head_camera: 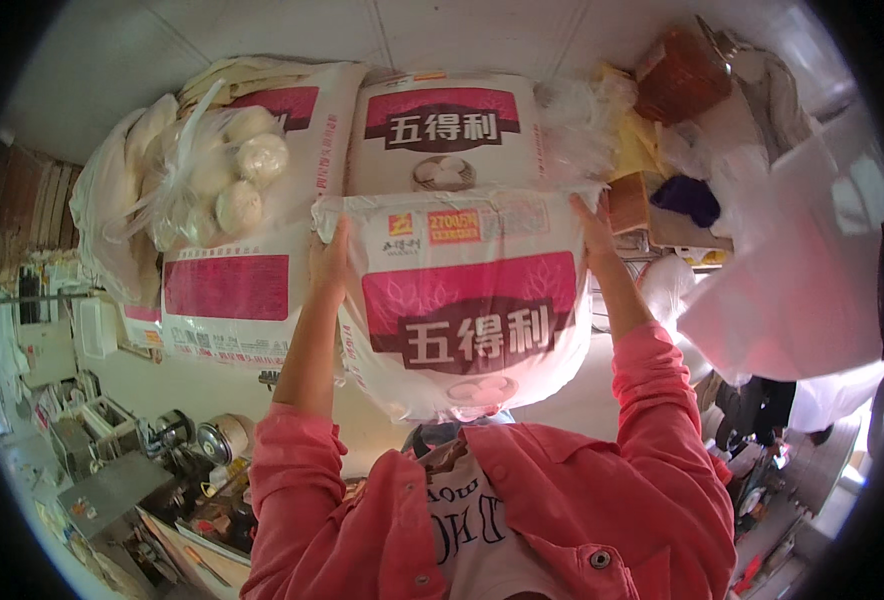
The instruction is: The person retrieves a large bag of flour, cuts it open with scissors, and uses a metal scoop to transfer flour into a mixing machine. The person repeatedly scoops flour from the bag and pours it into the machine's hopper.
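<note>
A white woven flour sack [470, 240] with a magenta printed panel hangs before my chest. My left hand [329, 255] grips its upper left corner, and my right hand [594, 229] has the upper right corner. The fingertips of both hands are mostly hidden by the sack. Its top edge is drawn fairly straight between my hands, while the lower part bulges towards me. Directly behind it lies a matching flour sack [446, 127]. To the left, another sack [226, 289] lies beneath a knotted clear plastic bag [202, 172] of round, pale buns.
Rumpled cloth sacks [123, 202] lie at the far left. At the right are a red-brown box [682, 75], a dark purple cloth item [686, 200] and a large hanging translucent plastic sheet [794, 262]. Metal pots [215, 441] and a cluttered counter stand lower left.
</note>
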### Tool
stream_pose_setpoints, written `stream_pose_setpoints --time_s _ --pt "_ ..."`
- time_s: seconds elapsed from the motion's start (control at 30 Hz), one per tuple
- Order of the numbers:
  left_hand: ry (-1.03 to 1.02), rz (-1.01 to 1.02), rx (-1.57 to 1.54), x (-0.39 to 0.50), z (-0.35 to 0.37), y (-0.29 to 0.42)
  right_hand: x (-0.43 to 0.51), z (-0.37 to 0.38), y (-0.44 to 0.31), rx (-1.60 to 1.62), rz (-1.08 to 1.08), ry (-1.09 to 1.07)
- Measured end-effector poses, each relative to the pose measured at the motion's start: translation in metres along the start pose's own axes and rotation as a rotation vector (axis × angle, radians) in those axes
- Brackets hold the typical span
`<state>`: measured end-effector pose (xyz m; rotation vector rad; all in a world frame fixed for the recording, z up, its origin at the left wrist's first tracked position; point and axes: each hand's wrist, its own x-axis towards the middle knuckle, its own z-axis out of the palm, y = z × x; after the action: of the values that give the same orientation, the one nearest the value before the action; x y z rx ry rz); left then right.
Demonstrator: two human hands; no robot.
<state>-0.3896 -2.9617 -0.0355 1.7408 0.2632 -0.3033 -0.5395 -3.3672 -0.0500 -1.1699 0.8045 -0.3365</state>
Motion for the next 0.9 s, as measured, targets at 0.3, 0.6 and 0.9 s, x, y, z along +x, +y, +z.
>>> stream_pose_setpoints --time_s 0.3,0.6,0.9 --pt "0.079 -0.047 0.112 0.009 -0.033 -0.067 -0.014 -0.046 0.029 0.192 0.257 -0.218" --pt "0.254 0.019 -0.228 -0.085 -0.008 -0.012 -0.037 -0.057 0.023 0.143 0.302 -0.393" --pt "0.407 -0.332 -0.275 -0.248 -0.1 -0.042 -0.187 0.025 0.032 -0.23 0.352 -0.358"
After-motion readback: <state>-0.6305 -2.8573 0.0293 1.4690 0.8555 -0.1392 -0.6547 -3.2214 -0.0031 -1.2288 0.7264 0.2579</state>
